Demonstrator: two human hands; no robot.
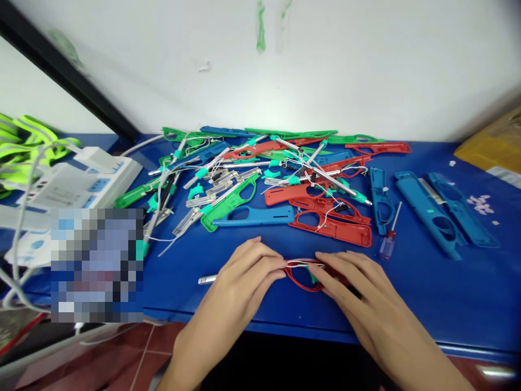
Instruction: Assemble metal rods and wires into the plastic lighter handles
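Two bare hands hold a red plastic casing (304,288) at the front edge of the blue desk (171,293), nearer than the pile of coloured casings (260,216). The left hand (244,279) has its grip narrow, fingertips closed on the left end; the right hand (364,293) has its grip curled over the right end. Clamping force cannot be determined. The casing shows a rounded open loop facing the person, a thin white wire (300,263) along its upper side and a small green part (313,278) within the loop outline. A silver metal tube (207,279) protrudes beyond the left hand. Fingers conceal both casing ends; the tube's connection and both thumbs are hidden.
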